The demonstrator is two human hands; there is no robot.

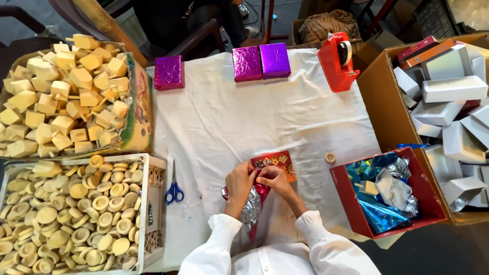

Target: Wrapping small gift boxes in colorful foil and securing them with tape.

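Note:
My left hand (238, 184) and my right hand (276, 181) meet over a small box with a red and gold patterned face (278, 162) at the near middle of the white cloth (244, 112). Both hands pinch a sheet of red foil with a silver back (253, 206) that hangs toward me and partly wraps the box. White sleeves cover both my arms.
Three boxes wrapped in purple foil (169, 72) (247, 63) (275, 60) stand at the far edge. A red tape dispenser (337, 61), blue-handled scissors (174, 191), a tape roll (330, 157), a red box of foil scraps (423, 196), a carton of white boxes (379, 97), and crates of wooden pieces (153, 173) (137, 117) surround the cloth.

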